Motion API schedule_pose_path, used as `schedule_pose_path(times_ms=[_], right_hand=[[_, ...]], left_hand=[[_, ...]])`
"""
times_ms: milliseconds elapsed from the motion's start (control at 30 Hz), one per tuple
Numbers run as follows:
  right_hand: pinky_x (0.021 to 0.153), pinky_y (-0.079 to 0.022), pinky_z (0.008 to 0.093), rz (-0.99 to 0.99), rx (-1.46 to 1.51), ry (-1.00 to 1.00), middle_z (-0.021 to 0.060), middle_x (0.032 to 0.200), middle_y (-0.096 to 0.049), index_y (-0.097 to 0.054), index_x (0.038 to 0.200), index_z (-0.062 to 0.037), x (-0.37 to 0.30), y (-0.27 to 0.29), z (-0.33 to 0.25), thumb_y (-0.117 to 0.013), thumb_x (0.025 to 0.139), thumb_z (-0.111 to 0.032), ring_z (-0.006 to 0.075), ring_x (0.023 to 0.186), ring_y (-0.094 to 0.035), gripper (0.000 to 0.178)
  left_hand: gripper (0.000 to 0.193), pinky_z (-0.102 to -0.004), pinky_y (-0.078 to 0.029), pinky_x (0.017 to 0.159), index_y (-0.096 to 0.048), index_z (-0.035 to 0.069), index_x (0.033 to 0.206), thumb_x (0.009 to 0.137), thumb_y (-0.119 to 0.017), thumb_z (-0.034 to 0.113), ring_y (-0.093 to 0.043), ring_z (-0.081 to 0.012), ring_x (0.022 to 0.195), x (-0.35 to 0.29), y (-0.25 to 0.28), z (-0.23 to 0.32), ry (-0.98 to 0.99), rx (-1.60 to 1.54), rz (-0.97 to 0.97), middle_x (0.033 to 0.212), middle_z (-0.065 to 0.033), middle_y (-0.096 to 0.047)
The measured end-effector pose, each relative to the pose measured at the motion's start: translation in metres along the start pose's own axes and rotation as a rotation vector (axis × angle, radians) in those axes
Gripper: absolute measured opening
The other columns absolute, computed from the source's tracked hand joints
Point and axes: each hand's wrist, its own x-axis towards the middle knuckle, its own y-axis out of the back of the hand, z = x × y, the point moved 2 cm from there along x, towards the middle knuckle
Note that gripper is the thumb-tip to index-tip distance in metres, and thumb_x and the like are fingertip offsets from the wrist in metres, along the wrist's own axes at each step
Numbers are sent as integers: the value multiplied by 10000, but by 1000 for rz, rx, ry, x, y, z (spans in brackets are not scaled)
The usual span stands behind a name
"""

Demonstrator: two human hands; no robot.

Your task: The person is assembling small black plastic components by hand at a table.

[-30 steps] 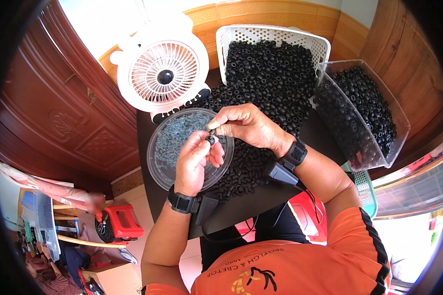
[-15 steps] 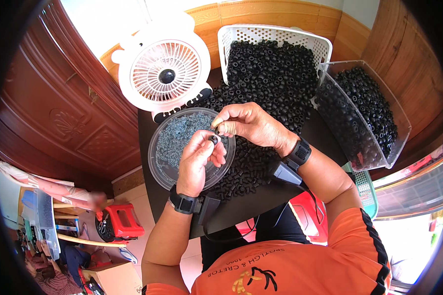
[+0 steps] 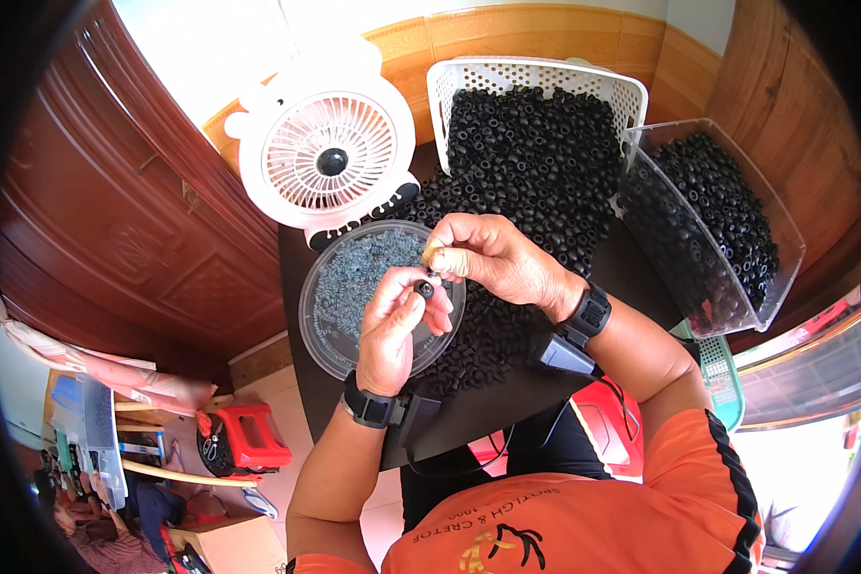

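Over the round clear tub of small bluish translucent pieces, my two hands meet. My left hand is closed on a small black ring-shaped part, its round opening tilted upward. Just above it, my right hand has thumb and forefinger pinched together. Something tiny and dark shows at those fingertips, too small to make out, and a yellowish patch covers one fingertip. Beneath and beside my hands, loose black parts are spread over the dark table.
A white fan stands behind the tub. At the back, a white perforated basket lets black parts spill onto the table. A clear bin with similar parts leans at the right, above a green basket. A red stool is on the floor.
The whole view has shifted slightly, so everything sits a little lower and further right. Both hands keep nearly the same pose; the black part's opening shows more fully.
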Motion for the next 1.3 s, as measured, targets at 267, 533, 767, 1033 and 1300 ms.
schedule_pose_path(times_ms=[267, 533, 767, 1033, 1300], right_hand=[[727, -461, 227, 13, -54, 10, -24, 872, -599, -610, 964, -24, -1, -1, 2, -623, 963, -200, 49, 810, -527, 176], [764, -474, 245, 28, -161, -7, -17, 864, -604, -613, 961, -8, 1, -3, 8, -616, 968, -201, 57, 829, -536, 194], [768, -480, 253, 8, -264, 9, -1, 859, -619, -617, 953, -7, 1, -3, 8, -616, 963, -194, 62, 831, -548, 187], [769, -487, 259, -17, -252, 78, 13, 870, -635, -639, 957, -13, 1, -4, 11, -621, 956, -176, 87, 837, -587, 164], [745, -513, 253, 100, 123, -30, 11, 850, -642, -656, 935, -3, 4, -10, 27, -657, 925, -104, 78, 813, -601, 102]], left_hand=[[237, -287, -476, 627, -503, 47, 1096, 989, -495, 258, -607, -203, 702, 3, -1, -3, 62, -174, 44, 832, -121, -604], [232, -287, -478, 635, -500, 27, 1074, 992, -475, 242, -604, -198, 704, 2, -1, -2, 90, -147, 64, 824, -112, -602], [213, -281, -474, 640, -518, 28, 1042, 989, -472, 229, -600, -181, 700, 1, -2, -1, 173, -104, 112, 807, -93, -597], [225, -278, -470, 635, -535, 26, 1023, 985, -475, 240, -597, -178, 691, 0, -1, -3, 186, -110, 124, 792, -83, -594], [234, -273, -471, 644, -534, 28, 1035, 985, -476, 249, -596, -174, 689, -1, -2, -5, 167, -157, 160, 796, -77, -601]])
